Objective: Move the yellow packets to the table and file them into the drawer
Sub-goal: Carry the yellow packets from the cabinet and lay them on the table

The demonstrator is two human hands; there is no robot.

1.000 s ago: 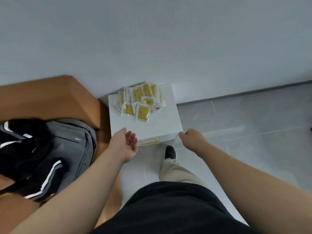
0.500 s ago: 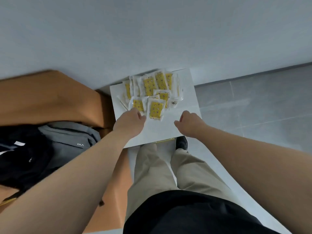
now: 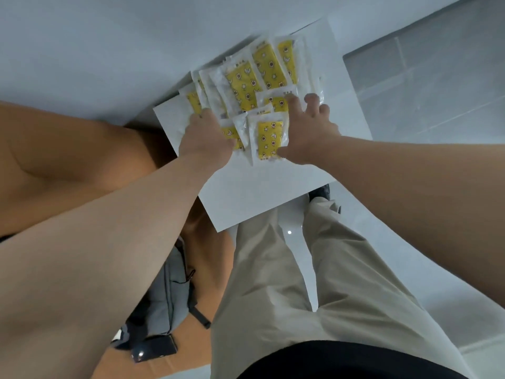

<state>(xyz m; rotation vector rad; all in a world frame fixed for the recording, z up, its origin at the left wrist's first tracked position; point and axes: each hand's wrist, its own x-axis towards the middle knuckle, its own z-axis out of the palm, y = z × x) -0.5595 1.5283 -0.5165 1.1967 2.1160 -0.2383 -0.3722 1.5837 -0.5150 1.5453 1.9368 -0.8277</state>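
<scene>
Several yellow packets in clear wrappers lie in an overlapping pile on the white cabinet top, toward its far side by the wall. My left hand lies on the pile's left edge, covering parts of two packets; its fingertips are hidden behind the back of the hand. My right hand rests on the pile's right side. Its fingers are spread over the packets and its thumb touches the lower corner of the front packet. No drawer is visible from this angle.
A brown wooden surface adjoins the cabinet on the left, with a grey backpack lying on it below my left arm. My legs in beige trousers stand against the cabinet's front. Grey tiled floor lies to the right.
I have stepped closer and leaned over the cabinet. Both hands moved forward from the near edge onto the packet pile, the left to its left side and the right to its right side.
</scene>
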